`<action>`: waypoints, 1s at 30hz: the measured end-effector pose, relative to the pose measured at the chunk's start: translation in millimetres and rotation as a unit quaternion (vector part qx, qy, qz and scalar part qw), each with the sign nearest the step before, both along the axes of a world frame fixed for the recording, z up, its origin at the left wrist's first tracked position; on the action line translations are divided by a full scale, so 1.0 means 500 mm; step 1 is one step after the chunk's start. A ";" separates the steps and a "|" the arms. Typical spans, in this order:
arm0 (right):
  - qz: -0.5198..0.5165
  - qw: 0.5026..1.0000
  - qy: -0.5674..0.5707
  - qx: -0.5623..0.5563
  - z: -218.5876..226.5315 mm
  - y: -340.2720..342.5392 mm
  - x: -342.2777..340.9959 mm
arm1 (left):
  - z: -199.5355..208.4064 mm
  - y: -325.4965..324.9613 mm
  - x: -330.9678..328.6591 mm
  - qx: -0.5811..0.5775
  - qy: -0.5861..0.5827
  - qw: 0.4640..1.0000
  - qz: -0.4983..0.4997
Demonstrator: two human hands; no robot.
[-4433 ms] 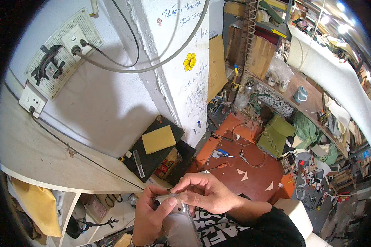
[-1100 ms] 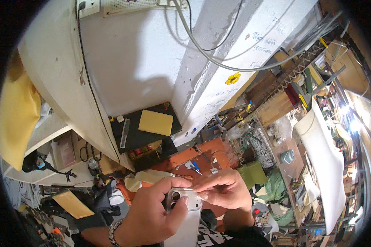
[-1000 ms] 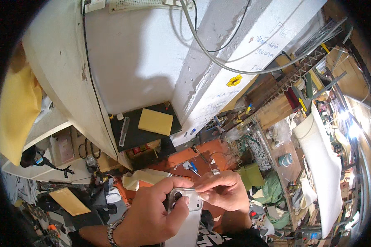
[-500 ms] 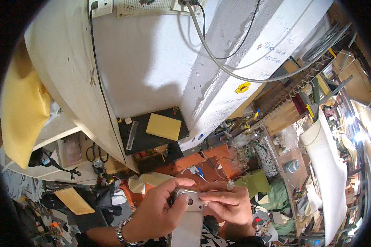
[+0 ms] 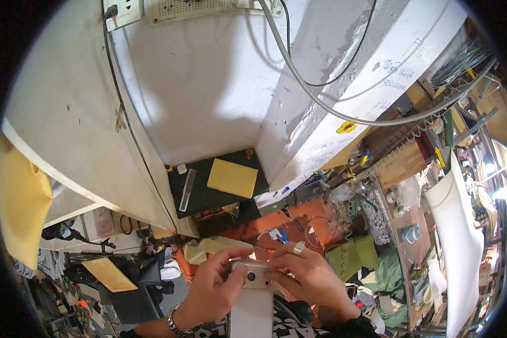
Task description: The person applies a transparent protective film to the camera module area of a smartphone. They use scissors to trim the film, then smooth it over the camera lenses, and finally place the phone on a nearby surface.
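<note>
A pale phone or phone case [image 5: 252, 312] stands upright low in the middle, with a silvery camera panel and a round dark opening near its top. Around its left side wraps my left hand [image 5: 214, 284], the thumb pressed on the panel and the fingers behind; a metal band circles that wrist. At the upper right corner, the fingertips of my right hand [image 5: 307, 276] pinch the edge. This hand wears a wide, pale ring. What its fingertips cover cannot be made out. Patterned dark cloth lies below the hands.
Ahead, a black shelf top [image 5: 194, 174] carries a yellow pad [image 5: 232, 178] and a ruler [image 5: 188, 190]. A white board [image 5: 73, 112] rises at left. Cluttered orange surface [image 5: 265, 224] lies beyond my hands. A grey cable [image 5: 327, 104] hangs across; a white foam sheet [image 5: 456, 236] stands right.
The view has shifted, so the shelf and wall sit differently. My right fingers have moved slightly and now bend more over the phone's upper right corner. The left hand keeps its hold.
</note>
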State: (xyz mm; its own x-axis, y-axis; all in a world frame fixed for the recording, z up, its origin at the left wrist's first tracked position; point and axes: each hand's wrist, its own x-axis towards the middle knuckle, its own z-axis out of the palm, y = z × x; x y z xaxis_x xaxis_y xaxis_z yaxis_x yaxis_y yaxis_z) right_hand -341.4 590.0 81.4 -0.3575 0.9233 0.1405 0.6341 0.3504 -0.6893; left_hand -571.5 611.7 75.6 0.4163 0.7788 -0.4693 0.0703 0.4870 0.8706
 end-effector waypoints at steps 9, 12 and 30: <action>-0.143 0.983 0.025 0.112 -0.167 0.116 0.048 | -0.237 0.146 0.049 0.053 -0.056 0.983 0.165; -0.185 0.980 0.030 0.073 -0.198 0.106 0.101 | -0.426 0.309 0.095 0.003 -0.069 0.955 0.287; -0.132 0.991 -0.004 -0.019 -0.259 0.005 0.061 | -0.592 0.393 0.147 0.224 0.176 0.930 0.234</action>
State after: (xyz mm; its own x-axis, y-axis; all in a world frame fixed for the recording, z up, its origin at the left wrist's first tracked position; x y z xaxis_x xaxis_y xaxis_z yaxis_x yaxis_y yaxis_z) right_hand -311.0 592.4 -47.9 -0.1036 0.9894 0.1018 0.7054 0.1452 -0.6938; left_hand -497.8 808.2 -220.6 -0.1345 0.9861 -0.0977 0.2603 0.1303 0.9567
